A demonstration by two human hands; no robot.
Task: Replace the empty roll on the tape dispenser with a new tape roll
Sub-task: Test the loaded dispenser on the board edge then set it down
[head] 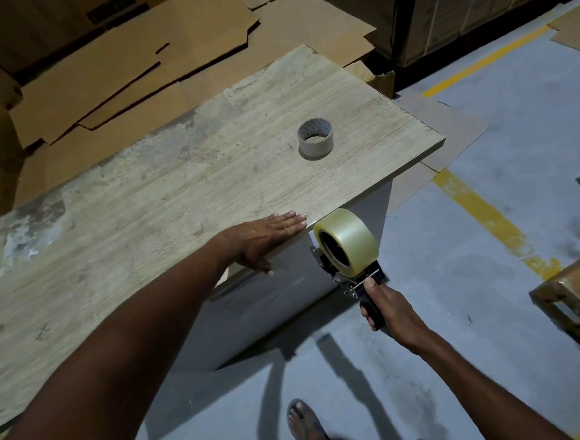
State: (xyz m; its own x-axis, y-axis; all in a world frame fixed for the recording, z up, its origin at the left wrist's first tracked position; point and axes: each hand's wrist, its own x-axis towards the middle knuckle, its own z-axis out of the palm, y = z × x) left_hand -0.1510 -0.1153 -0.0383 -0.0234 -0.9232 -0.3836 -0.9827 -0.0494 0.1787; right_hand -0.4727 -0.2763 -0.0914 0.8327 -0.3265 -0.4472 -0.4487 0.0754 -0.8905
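**Ana:** Flattened cardboard [127, 69] is stacked all behind the bench [143, 202], and yellow lines [487, 219] cross the grey floor. What's on the bench itself?

**Ben:** Only the empty roll [315, 141], standing on end near the far right corner. The new tape roll [346, 238] is already on the tape dispenser [350, 270], which hangs just off the bench's near right edge.

**Ana:** And the hands?

**Ben:** The right hand [389, 307] is wrapped tight round the dispenser's handle, thumb up near the metal plate. The left hand [266, 238] lies flat on the near edge, fingers together, gripping nothing.

**Ana:** So the swap looks nearly done?

**Ben:** I'd judge so. What's left is probably seating and threading. Push the roll fully home on its hub so it sits square (a crooked roll tends to wander). Then find the loose end and lead it sticky side down past the roller to the blade. I can't see a free end from here.

**Ana:** Any cautions?

**Ben:** Keep fingertips off the toothed blade, and hold the handle steady while the free hand pulls. A short test pull should tell whether it runs cleanly.
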